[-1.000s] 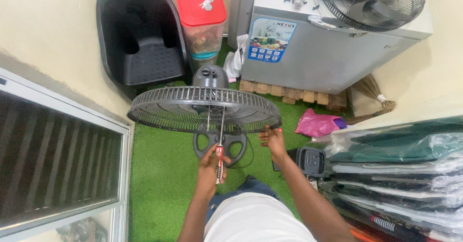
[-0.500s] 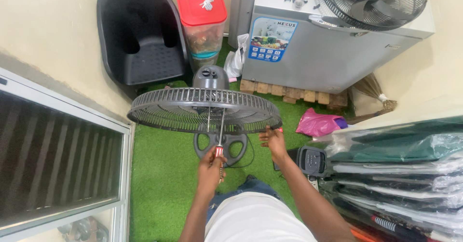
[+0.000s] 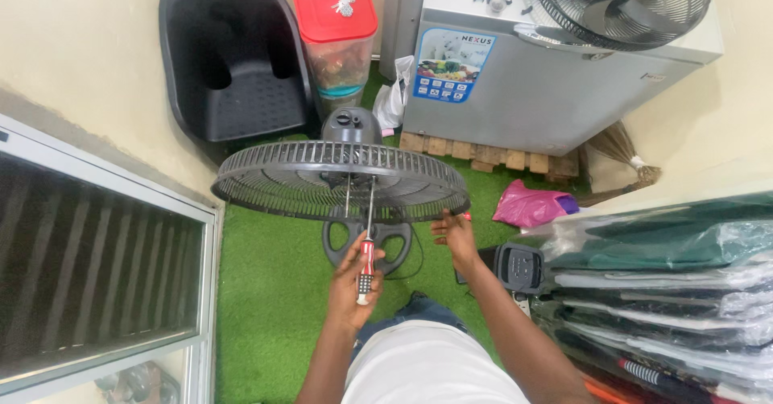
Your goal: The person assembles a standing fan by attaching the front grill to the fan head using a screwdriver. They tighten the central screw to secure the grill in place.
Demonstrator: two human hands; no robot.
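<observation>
A standing fan (image 3: 352, 126) faces me with its round dark rear grille (image 3: 266, 180) tilted nearly flat above the fan's round base (image 3: 342, 239). My left hand (image 3: 352, 283) grips a screwdriver with a red and white handle (image 3: 365, 265); its shaft runs up into the middle of the grille. My right hand (image 3: 455, 237) holds the grille's near right rim, fingers curled under it.
Green turf (image 3: 266, 307) covers the floor. A black plastic chair (image 3: 233, 58) and a red-lidded bin (image 3: 336, 30) stand behind the fan. A grey chest freezer (image 3: 531, 90) carries another fan guard with blades (image 3: 620, 2). Stacked wrapped goods (image 3: 676, 291) fill the right; a window frame (image 3: 97, 251) the left.
My left hand and the screwdriver have shifted slightly, the handle turning in my grip. My right hand stays on the grille rim.
</observation>
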